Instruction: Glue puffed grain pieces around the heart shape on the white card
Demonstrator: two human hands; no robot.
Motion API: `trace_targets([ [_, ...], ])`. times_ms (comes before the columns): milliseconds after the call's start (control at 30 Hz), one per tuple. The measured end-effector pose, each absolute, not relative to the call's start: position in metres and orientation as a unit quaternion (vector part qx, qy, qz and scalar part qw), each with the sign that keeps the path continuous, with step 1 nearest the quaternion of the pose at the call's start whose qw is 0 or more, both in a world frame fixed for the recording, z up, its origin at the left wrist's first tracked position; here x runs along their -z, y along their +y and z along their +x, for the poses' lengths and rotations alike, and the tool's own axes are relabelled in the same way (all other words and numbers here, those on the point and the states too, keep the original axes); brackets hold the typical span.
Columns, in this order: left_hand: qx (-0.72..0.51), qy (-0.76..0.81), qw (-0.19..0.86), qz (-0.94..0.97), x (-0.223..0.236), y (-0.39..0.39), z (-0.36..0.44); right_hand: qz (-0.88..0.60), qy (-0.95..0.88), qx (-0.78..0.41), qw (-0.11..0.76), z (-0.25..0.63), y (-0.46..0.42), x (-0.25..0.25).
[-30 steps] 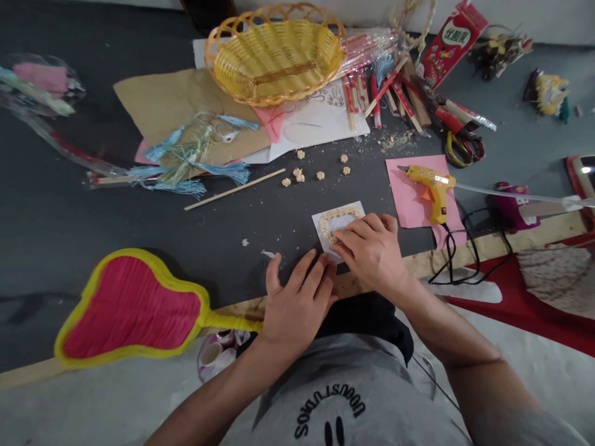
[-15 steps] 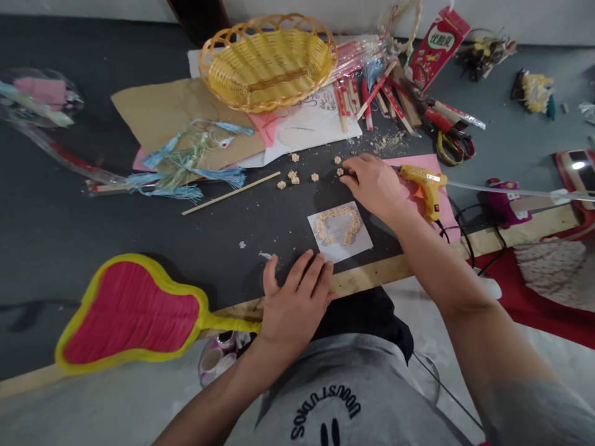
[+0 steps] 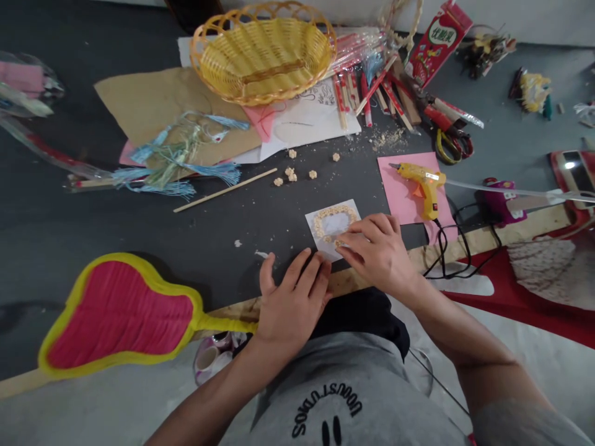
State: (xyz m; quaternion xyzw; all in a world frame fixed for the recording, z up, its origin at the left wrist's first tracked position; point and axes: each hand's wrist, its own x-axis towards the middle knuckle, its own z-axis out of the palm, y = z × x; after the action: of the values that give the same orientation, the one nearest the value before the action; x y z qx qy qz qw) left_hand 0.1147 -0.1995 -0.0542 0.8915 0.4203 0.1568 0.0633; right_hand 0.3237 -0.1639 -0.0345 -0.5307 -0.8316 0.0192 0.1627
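Note:
My right hand point(image 3: 383, 255) pinches a small cream flower-shaped piece point(image 3: 339, 243) at the lower edge of a white card point(image 3: 333, 223). Similar pieces form a curved outline point(image 3: 331, 212) on that card; my fingers cover part of its right side. My left hand point(image 3: 294, 296) lies flat on the table's front edge, fingers apart, its fingertips at the card's lower left corner. Beyond the card, several loose flower pieces point(image 3: 313, 174) rest on the dark table. A yellow glue gun point(image 3: 424, 179) lies to the right on pink paper point(image 3: 391, 195).
A red fan with yellow rim point(image 3: 125, 310) lies at front left, its handle by my left wrist. A thin stick point(image 3: 225, 190), blue tassels point(image 3: 186, 161), a yellow basket point(image 3: 264, 56), scissors point(image 3: 449, 145) and a red carton point(image 3: 439, 40) stand or lie farther back. A cord point(image 3: 446, 248) hangs at right.
My right hand has come from the loose flower pieces down to the card, carrying one of them. My left hand stays at the card's corner. The view has shifted slightly.

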Motion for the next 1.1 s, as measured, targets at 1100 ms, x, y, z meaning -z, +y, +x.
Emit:
trace_targets([
  [1100,-0.153,0.423,0.041,0.892,0.052,-0.2,0.116,-0.59,-0.77,-0.129,0.205,0.353,-0.045,0.044],
])
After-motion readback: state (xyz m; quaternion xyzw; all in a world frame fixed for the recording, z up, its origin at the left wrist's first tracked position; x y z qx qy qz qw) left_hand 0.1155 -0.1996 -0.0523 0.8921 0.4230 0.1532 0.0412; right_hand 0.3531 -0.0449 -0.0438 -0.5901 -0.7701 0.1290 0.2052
